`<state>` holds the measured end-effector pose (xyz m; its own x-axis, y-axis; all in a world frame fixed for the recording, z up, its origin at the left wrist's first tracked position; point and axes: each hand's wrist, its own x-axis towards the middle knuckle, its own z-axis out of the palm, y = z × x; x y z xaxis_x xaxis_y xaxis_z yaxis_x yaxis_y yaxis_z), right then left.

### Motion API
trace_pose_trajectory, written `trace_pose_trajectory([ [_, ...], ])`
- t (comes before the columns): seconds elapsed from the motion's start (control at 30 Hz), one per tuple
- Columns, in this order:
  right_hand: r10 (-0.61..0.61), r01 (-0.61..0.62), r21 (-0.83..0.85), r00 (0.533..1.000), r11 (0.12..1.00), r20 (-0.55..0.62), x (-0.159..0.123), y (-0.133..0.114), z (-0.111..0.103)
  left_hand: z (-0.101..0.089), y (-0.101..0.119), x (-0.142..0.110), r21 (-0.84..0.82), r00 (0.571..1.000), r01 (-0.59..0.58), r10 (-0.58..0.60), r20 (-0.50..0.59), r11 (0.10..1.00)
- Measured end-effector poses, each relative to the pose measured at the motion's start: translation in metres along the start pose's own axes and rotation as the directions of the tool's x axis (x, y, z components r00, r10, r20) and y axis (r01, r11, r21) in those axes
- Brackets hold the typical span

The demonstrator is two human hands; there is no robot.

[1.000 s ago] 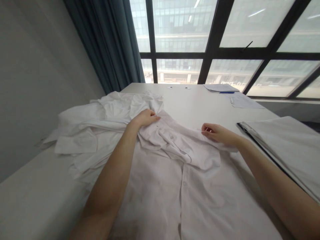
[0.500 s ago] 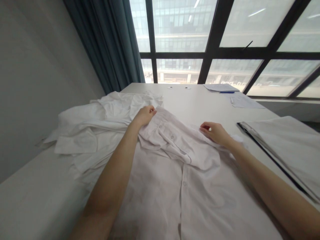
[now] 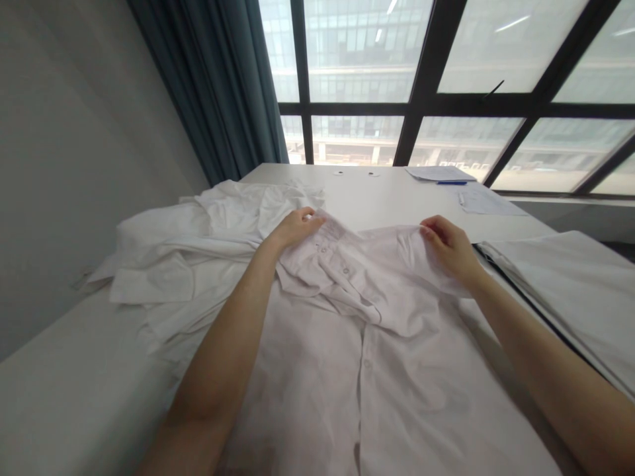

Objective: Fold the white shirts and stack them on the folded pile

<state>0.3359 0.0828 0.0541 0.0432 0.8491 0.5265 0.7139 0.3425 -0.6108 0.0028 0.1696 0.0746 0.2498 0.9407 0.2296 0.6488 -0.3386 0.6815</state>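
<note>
A white button-up shirt [image 3: 407,370] lies spread in front of me, its buttoned front facing up and its far part bunched in folds. My left hand [image 3: 297,228] is closed on the shirt's far left edge. Farther right, my right hand [image 3: 449,248] pinches the far right edge and lifts it a little off the table. The cloth between my hands is drawn into a shallow dip. Part of the right edge is hidden behind my right hand.
A heap of crumpled white garments [image 3: 163,244] lies on the white table [image 3: 367,205] at the left. A flat white folded cloth [image 3: 570,277] over something dark-edged lies at the right. Papers [image 3: 439,173] and a blue pen [image 3: 451,183] sit near the window.
My right hand has moved right and up, pulling the shirt's far right edge taut. My left hand has shifted slightly to the right, still holding the cloth.
</note>
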Motion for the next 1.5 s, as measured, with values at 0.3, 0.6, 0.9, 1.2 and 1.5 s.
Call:
trace_pose_trajectory([
  [0.3,0.0,0.0,-0.004,1.0,1.0,-0.014,0.001,-0.002,-0.006,0.008,0.009,0.005,-0.047,0.974,-0.159,0.149,-0.172,0.986],
  [0.6,0.008,-0.012,-0.204,1.0,0.979,-0.022,0.002,0.011,-0.008,0.011,0.011,0.003,-0.063,0.962,-0.161,0.142,-0.232,0.985],
  [0.9,0.096,-0.009,-0.409,0.976,0.912,0.193,0.004,0.035,-0.005,0.017,0.037,-0.009,0.077,0.961,-0.26,0.265,-0.076,0.963],
  [1.2,-0.268,0.315,-0.145,0.924,0.938,0.274,-0.012,-0.031,0.023,0.032,0.083,-0.03,0.171,0.888,-0.456,0.458,0.03,0.873],
  [1.5,-0.117,0.143,-0.138,0.977,0.98,0.179,-0.014,-0.049,0.015,0.03,0.09,-0.03,-0.048,0.783,-0.621,0.622,-0.002,0.782],
])
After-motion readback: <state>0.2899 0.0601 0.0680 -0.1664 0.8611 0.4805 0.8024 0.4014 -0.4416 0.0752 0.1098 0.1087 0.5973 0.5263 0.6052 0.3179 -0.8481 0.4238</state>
